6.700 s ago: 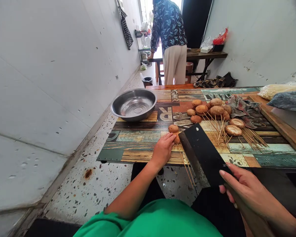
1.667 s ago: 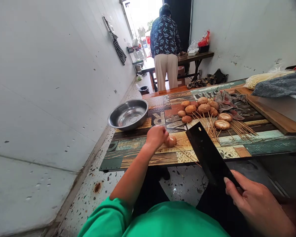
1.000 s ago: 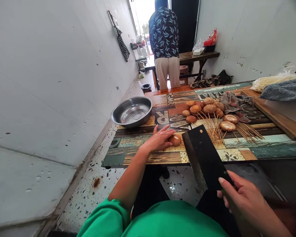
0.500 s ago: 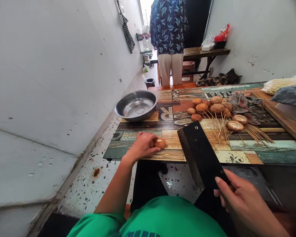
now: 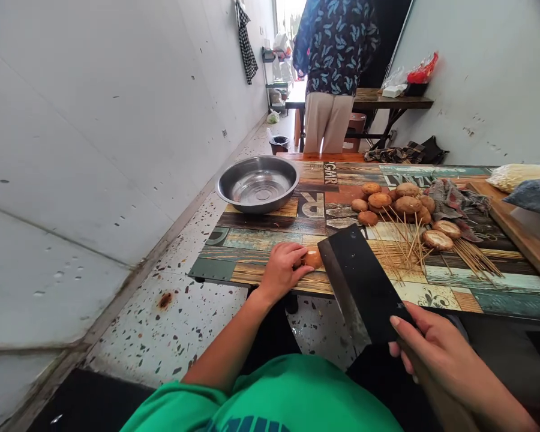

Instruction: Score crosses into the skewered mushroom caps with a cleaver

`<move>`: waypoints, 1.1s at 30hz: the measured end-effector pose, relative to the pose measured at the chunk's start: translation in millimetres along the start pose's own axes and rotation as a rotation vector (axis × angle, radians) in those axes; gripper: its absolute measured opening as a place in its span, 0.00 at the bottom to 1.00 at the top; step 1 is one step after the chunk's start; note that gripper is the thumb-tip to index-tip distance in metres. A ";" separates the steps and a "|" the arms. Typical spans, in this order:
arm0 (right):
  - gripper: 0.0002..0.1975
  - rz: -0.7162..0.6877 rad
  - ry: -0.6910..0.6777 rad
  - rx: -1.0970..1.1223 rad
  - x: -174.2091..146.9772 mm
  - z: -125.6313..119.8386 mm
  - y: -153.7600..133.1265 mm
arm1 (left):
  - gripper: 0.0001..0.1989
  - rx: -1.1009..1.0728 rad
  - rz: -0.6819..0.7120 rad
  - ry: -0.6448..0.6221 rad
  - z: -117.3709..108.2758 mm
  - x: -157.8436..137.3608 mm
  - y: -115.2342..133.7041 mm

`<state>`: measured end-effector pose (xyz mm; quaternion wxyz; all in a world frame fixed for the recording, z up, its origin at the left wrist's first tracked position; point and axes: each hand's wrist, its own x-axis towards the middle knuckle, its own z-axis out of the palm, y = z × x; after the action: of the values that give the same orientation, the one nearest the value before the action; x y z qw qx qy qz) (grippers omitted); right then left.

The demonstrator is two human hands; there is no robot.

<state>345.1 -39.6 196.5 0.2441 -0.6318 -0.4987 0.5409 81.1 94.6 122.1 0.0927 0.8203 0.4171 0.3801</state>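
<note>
My left hand (image 5: pixel 284 270) is closed around the side of a brown mushroom (image 5: pixel 313 258) on the table near its front edge. A pale cut patch shows on top of the cap. My right hand (image 5: pixel 436 342) grips the handle of a black cleaver (image 5: pixel 362 282), its broad blade slanting up and left over the table edge. The blade's far corner is close beside the held mushroom; whether they touch I cannot tell. Right of the blade is a heap of brown mushrooms (image 5: pixel 407 205), and thin wooden skewers (image 5: pixel 477 258) lie around it. Two mushrooms (image 5: pixel 437 240) show pale undersides.
A steel basin (image 5: pixel 258 189) stands at the table's left end. Behind the skewers lies a crumpled cloth (image 5: pixel 454 201). At the right, a wooden board (image 5: pixel 517 225) carries bags. A person in a patterned shirt (image 5: pixel 337 48) stands beyond the table, by another table (image 5: pixel 391 99).
My left hand has moved right with the mushroom, closer to the cleaver's blade. The camera view has shifted slightly, and the standing person has changed posture.
</note>
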 end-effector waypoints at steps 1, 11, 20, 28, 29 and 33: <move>0.18 0.022 -0.013 0.023 1.6 -1.4 0.1 | 0.17 0.004 0.011 0.006 -0.6 -0.4 -0.4; 0.16 0.114 -0.061 0.121 9.4 1.8 -0.7 | 0.14 0.022 0.046 0.012 -2.3 1.0 4.5; 0.17 0.120 -0.092 0.097 11.6 -4.9 5.7 | 0.15 0.016 0.064 0.018 -1.4 0.3 2.8; 0.16 0.093 -0.130 0.070 18.7 -6.9 -5.7 | 0.14 -0.001 0.053 -0.030 -1.4 2.1 2.6; 0.16 0.087 -0.135 0.078 20.7 -6.9 -7.3 | 0.13 -0.003 0.055 -0.033 -1.5 2.2 2.7; 0.17 0.084 -0.149 0.088 25.7 -8.5 -10.5 | 0.14 -0.009 0.044 -0.038 -1.8 2.1 3.0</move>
<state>347.0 -10.7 196.7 0.2110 -0.5986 -0.4642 0.6177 82.5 94.0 125.9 0.0959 0.8360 0.3954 0.3682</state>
